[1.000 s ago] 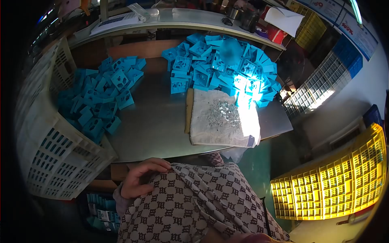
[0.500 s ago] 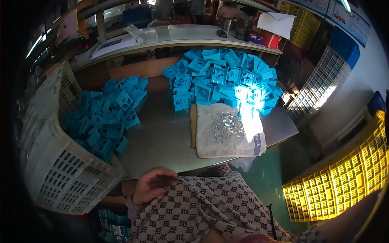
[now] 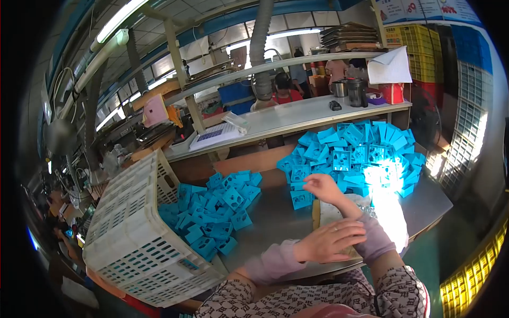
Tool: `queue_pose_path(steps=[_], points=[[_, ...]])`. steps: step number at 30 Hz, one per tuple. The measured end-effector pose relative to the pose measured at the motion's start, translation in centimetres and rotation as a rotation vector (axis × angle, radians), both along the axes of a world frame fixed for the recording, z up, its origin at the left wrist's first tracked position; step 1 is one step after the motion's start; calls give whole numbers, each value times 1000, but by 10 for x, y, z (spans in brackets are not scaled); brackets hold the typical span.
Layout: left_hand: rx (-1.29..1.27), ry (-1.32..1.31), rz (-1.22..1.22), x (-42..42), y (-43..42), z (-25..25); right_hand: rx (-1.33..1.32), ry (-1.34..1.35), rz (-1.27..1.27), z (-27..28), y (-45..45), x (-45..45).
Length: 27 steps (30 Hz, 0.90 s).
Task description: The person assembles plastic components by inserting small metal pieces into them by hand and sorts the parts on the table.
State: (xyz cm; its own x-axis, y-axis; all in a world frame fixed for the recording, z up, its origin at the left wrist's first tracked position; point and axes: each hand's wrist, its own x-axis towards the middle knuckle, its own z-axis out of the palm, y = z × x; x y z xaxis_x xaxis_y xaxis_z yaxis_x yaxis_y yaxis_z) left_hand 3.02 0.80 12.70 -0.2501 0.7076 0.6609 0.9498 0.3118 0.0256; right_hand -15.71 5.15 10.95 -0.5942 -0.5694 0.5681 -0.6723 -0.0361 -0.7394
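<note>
My left hand point(image 3: 331, 241) lies across my right forearm, its fingers stretched out over the pinkish sleeve point(image 3: 375, 237). Loosely bent, the fingers of my right hand point(image 3: 324, 188) are raised in front of the large heap of blue boxy parts point(image 3: 342, 159); nothing shows in them. Beneath my arms is a pale cloth point(image 3: 331, 214) with small shiny bits point(image 3: 368, 211) on it, partly covered by my hands. A second pile of blue parts point(image 3: 214, 209) spills from the white crate at the left.
The slatted white crate point(image 3: 143, 228) leans at the table's left. Behind the metal table point(image 3: 265, 228) runs a shelf point(image 3: 289, 117) with papers point(image 3: 217, 135), a steel pot point(image 3: 340, 88) and a dark jug point(image 3: 356, 93). Yellow crates point(image 3: 474, 270) stand lower right. Other people are in the background.
The view has tilted up and turned left. My left hand has risen from my lap onto my right forearm. My right hand has come into view over the table.
</note>
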Motion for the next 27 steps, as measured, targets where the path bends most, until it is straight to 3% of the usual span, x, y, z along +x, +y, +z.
queue_pose_path(steps=[2, 4, 6, 10, 14, 18, 20, 21, 23, 27], points=[[-131, 120, 53, -11, 21, -1, 307, 530, -280, -7, -31, -7], [-202, 266, 112, -27, 37, -8, 467, 761, -345, -14, -59, -27], [-209, 437, 199, -49, 45, -26, 565, 822, -379, -9, -70, -38], [-7, 343, 8, -58, 55, -33, 613, 933, -465, -19, -71, -71], [88, 303, -74, -49, 62, -45, 417, 758, -433, -20, -53, -70], [85, 110, 37, -46, 11, -46, 215, 287, -268, -17, -16, -31], [199, 6, 355, -57, -51, -67, 129, 190, -249, -38, 14, -28], [250, -111, 545, -51, -80, -45, 82, 177, -251, -42, 30, -19], [318, 1, 936, -64, -143, -66, 117, -97, -174, -49, 58, 1], [215, 51, 1385, -60, -259, -125, 209, -83, -123, -69, 103, 25]])
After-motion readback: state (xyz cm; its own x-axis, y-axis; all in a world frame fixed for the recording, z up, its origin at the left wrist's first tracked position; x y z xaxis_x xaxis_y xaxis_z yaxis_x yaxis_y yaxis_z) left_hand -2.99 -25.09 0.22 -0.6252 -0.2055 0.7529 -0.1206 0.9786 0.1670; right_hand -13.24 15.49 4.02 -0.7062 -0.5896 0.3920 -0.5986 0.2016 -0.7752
